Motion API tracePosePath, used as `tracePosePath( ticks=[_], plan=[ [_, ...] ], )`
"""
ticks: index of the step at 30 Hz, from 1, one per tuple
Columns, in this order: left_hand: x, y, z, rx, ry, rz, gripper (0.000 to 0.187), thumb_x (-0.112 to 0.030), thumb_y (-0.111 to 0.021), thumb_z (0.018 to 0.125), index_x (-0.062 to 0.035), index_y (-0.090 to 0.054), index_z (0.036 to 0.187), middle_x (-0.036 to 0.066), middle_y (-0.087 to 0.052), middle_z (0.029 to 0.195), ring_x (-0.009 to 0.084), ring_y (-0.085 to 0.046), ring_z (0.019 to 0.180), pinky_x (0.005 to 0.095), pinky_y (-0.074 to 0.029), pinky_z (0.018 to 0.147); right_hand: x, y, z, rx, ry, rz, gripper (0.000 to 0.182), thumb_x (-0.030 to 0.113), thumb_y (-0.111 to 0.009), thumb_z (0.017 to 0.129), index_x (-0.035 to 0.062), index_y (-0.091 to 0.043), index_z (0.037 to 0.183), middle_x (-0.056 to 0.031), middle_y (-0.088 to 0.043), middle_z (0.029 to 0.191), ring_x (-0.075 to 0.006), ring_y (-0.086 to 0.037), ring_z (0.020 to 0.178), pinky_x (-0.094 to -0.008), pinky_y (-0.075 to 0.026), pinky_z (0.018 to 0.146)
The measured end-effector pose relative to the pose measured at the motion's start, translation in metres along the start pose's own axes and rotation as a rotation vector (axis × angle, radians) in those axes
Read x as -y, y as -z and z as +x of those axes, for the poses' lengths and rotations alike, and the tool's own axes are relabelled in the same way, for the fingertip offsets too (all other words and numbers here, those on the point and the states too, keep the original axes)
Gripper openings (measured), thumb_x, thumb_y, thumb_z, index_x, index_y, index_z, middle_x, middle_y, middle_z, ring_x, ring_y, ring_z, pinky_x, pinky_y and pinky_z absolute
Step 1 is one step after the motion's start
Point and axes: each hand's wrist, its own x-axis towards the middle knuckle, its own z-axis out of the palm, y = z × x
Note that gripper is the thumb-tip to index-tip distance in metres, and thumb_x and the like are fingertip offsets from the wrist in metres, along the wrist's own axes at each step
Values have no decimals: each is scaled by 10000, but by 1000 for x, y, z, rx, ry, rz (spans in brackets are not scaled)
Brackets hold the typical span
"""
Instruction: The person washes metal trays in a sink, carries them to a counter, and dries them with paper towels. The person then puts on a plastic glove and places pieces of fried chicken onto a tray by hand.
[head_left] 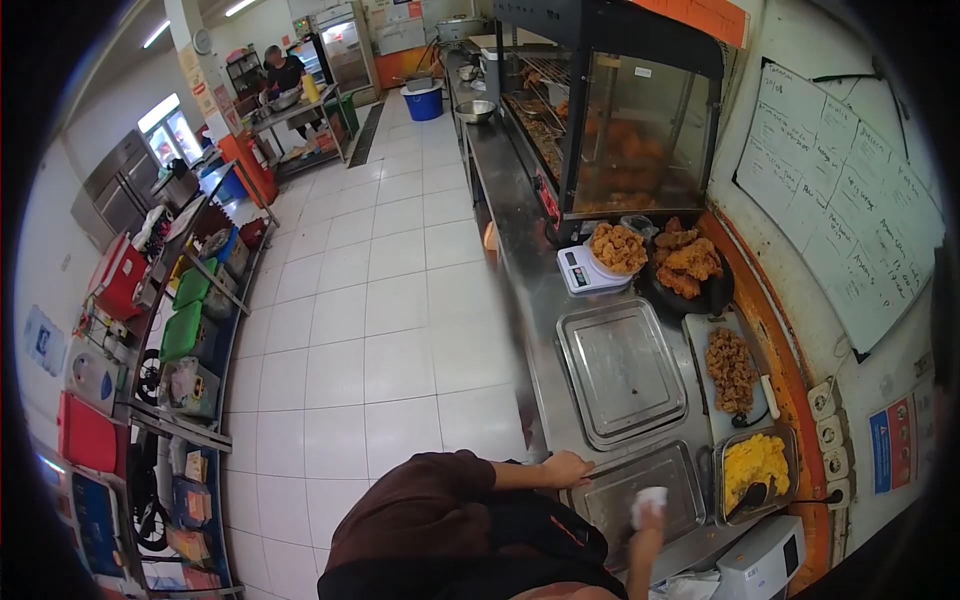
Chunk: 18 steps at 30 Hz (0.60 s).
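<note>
Two shallow metal trays lie in line on the steel counter. My left hand (567,470) is closed at the upper left corner of the nearer metal tray (610,505), its fingertips at the rim. Over the right part of that tray is my right hand (650,520), closed around a crumpled white cloth (649,497), perhaps a paper towel. The farther metal tray (625,370) sits just beyond, with a small dark crumb on its base. To the right, a metal pan (722,500) contains yellow food (755,468) and a dark-ended utensil.
Fried pieces (618,248) sit on a white scale (578,270), beside a dark bowl (658,297) of fried chicken. Small fried pieces (730,365) lie on a white board (700,335). A glass warmer (640,130) stands beyond. Far left, a person (285,75) stands at another table.
</note>
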Motion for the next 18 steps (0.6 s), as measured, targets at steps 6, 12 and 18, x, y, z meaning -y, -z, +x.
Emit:
tracePosePath(
  ticks=[6, 12, 18],
  plan=[
    [1, 0, 5, 14, -1, -9, 374, -373, -547, 794, -21, -514, 916, 160, -574, 631, 340, -586, 645, 435, -454, 574, -19, -1, 62, -211, -428, -54, 524, -47, -385, 688, 20, -482, 1198, -157, -395, 1308, -364, -295, 1236, -400, -208, 1045],
    [6, 4, 7, 30, -39, 12, 363, -371, -554, 789, -22, -510, 878, 162, -573, 630, 344, -584, 648, 440, -452, 580, 69, -33, 86, -150, -116, -68, 505, -31, -414, 678, -20, -480, 1178, -175, -393, 1300, -398, -230, 1258, -429, -174, 1050],
    [8, 1, 10, 28, -68, -10, 366, -377, -545, 793, -24, -502, 878, 169, -571, 636, 350, -583, 659, 456, -450, 583, 29, -15, 96, -190, -36, -106, 516, -64, -432, 671, 21, -493, 1176, -146, -429, 1280, -362, -304, 1233, -410, -215, 1038]
  ],
)
